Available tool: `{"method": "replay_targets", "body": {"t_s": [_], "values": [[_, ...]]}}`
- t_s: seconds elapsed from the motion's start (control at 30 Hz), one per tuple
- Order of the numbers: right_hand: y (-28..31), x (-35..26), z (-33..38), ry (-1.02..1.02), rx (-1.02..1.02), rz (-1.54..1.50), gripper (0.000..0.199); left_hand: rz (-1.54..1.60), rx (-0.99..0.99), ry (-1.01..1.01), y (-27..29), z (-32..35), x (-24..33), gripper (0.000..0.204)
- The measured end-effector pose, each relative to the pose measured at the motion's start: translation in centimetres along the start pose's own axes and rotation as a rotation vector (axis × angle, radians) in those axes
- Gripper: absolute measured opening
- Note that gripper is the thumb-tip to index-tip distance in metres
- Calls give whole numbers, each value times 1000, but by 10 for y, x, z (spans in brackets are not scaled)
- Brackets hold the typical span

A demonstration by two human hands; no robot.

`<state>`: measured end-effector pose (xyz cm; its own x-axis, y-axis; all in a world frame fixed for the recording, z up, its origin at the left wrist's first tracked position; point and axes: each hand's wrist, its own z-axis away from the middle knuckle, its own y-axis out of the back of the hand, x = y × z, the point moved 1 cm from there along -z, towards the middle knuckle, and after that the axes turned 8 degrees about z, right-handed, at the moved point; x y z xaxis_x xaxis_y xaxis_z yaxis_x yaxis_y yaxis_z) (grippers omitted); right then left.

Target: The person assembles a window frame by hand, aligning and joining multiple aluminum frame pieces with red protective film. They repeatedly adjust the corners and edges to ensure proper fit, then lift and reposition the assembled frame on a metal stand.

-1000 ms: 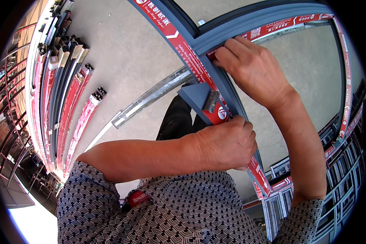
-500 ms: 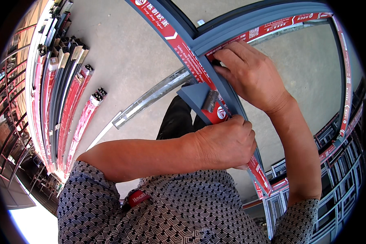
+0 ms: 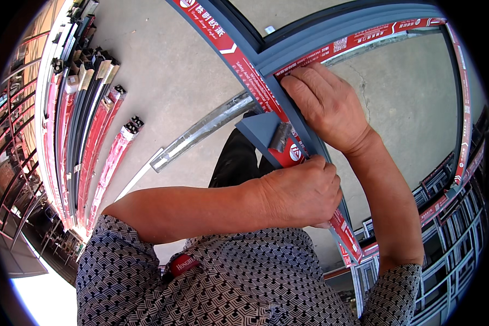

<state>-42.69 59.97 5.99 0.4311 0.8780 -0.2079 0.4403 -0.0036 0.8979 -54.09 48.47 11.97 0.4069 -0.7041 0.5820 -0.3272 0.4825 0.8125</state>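
At far left, a dark rack (image 3: 11, 141) lines a workshop floor (image 3: 152, 70), beside long bars (image 3: 73, 146) in red, black and silver, laid side by side. A shorter red-wrapped bundle (image 3: 117, 157) lies just to their right. Farther right, a silvery channel (image 3: 201, 133) slants across the floor toward a person in a patterned shirt (image 3: 217, 282) and black trousers (image 3: 233, 157). A blue-grey wedge (image 3: 255, 130) juts out near the trousers, with a dark curl (image 3: 280, 137) beside it against the red facing of a bar of the frame (image 3: 262, 61). The blue-grey frame, strips of red along its members, stretches in front of the person from top centre to the right. The left hand (image 3: 304, 190) is clamped on that bar, below the curl. The right hand (image 3: 323, 106), fingers bent, touches the frame's inner corner above; its fingertips are hidden, so whether they grip anything cannot be told. At far right, more frames (image 3: 462, 244) stand close together.
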Motion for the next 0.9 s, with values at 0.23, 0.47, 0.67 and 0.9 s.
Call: {"method": "replay_targets", "body": {"t_s": [0.23, 0.47, 0.67, 0.9], "values": [[-1, -1, -2, 15, -65, 40, 34, 16, -3, 5, -2, 0, 0, 41], [-2, 1, 0, -78, -47, -11, 32, 24, -12, 0, 0, 1, -1, 43], [-4, -4, 6, -155, -7, -76, 28, 35, -3, 11, -1, 2, 0, 45], [-4, -3, 1, -123, -4, -31, 29, 36, 6, 2, -2, 2, 0, 46]]}}
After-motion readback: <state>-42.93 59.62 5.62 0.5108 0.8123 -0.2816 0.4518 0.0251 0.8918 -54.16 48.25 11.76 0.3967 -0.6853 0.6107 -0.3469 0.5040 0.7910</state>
